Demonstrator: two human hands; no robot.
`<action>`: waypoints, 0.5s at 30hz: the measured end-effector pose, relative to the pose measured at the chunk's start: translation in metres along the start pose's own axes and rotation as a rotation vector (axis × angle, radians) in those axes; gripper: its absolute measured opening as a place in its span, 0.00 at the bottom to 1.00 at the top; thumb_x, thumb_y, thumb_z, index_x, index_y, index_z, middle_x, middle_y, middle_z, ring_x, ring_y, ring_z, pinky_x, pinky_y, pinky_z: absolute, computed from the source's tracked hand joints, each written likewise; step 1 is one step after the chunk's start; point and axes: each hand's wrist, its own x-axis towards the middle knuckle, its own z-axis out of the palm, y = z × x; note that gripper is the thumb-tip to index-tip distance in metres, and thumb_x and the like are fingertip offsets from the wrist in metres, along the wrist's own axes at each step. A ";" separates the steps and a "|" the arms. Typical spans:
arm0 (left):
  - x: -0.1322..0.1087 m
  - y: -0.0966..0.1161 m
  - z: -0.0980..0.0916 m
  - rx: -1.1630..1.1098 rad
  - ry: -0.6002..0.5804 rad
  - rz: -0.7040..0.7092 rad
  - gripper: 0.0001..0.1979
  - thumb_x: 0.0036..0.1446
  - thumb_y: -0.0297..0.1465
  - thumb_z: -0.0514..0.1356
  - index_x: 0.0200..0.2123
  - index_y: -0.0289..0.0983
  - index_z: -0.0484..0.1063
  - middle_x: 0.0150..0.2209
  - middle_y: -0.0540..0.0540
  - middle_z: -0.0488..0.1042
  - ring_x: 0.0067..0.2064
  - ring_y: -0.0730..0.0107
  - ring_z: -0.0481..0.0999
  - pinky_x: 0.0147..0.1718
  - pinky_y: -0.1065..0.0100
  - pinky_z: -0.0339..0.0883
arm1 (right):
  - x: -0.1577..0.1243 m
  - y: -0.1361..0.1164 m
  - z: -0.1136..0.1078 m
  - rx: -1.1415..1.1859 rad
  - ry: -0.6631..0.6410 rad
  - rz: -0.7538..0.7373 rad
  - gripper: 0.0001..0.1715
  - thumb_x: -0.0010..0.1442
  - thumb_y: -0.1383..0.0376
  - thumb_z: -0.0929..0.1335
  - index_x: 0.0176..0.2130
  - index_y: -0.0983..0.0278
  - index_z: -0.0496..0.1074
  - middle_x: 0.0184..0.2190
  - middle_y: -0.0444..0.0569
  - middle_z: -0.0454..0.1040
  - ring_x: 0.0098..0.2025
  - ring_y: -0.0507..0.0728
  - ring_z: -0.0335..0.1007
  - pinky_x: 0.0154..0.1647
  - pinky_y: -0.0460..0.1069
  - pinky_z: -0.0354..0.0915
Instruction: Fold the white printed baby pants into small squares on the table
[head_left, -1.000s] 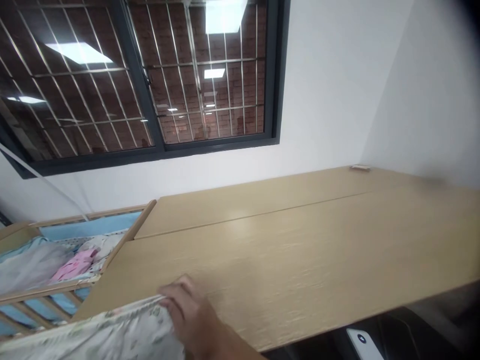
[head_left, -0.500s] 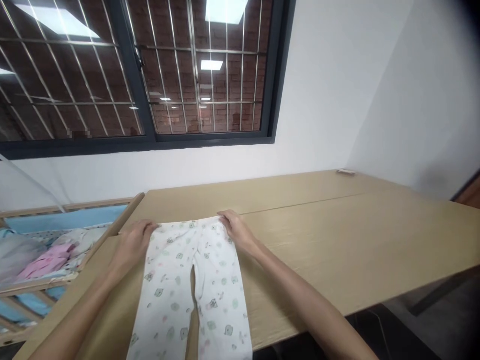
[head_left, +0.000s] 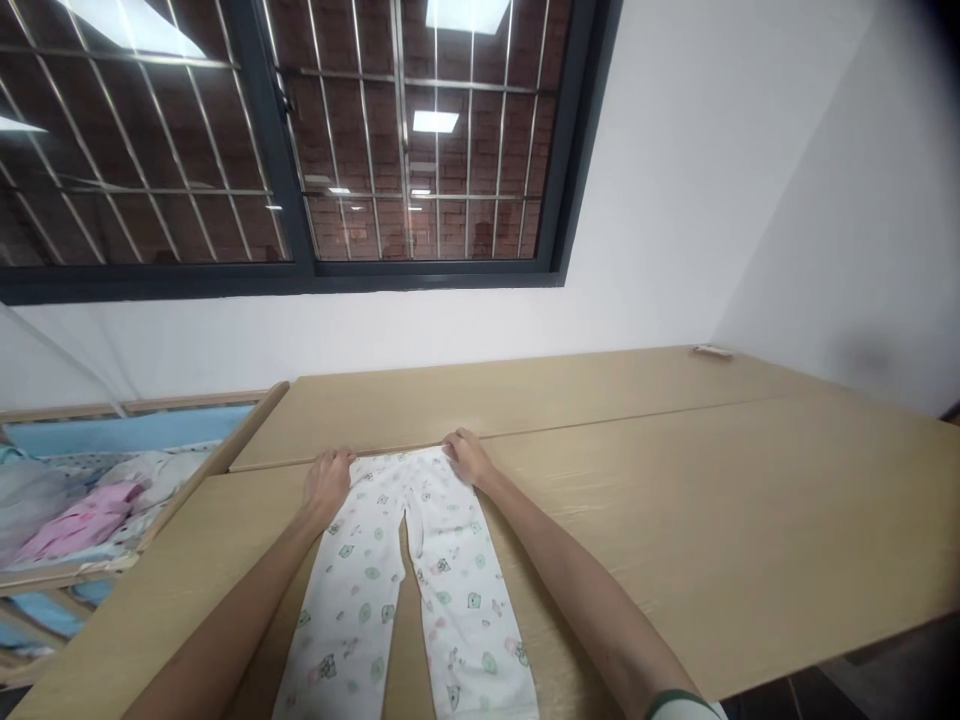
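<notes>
A pair of white child's pants (head_left: 450,560) with small green and pink printed figures lies spread on the tan table, waistband away from me and legs toward me. My left hand (head_left: 330,482) is closed at the left corner of the waistband. At the right corner, my right hand (head_left: 466,456) has its fingers wrapped over the edge of the cloth. The lower ends of the legs reach the bottom of the view.
The tan table (head_left: 675,480) has a seam running across it. On the left stands a wooden crib (head_left: 247,430) with blue lining, holding a pink cloth (head_left: 82,520). A small flat object (head_left: 712,352) lies at the far right corner. A barred window (head_left: 420,150) is behind.
The pants now lie flatter on the table, with the legs more apart. My left hand has moved right, closer to my right hand, and the waistband spans less width. The view has shifted slightly.
</notes>
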 end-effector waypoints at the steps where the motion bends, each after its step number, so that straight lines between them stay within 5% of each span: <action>1: 0.002 -0.001 0.003 0.004 0.002 -0.006 0.16 0.69 0.30 0.45 0.44 0.35 0.73 0.40 0.37 0.76 0.47 0.52 0.74 0.44 0.62 0.64 | 0.004 0.003 0.003 0.004 -0.006 -0.004 0.08 0.66 0.72 0.65 0.39 0.66 0.75 0.38 0.52 0.72 0.45 0.58 0.65 0.48 0.49 0.59; 15: 0.018 0.009 0.000 -0.052 -0.022 -0.047 0.15 0.67 0.32 0.48 0.43 0.37 0.74 0.44 0.38 0.75 0.49 0.55 0.73 0.45 0.62 0.65 | 0.027 0.024 0.015 0.142 0.023 0.035 0.04 0.62 0.71 0.68 0.38 0.65 0.74 0.34 0.48 0.73 0.40 0.55 0.68 0.44 0.48 0.61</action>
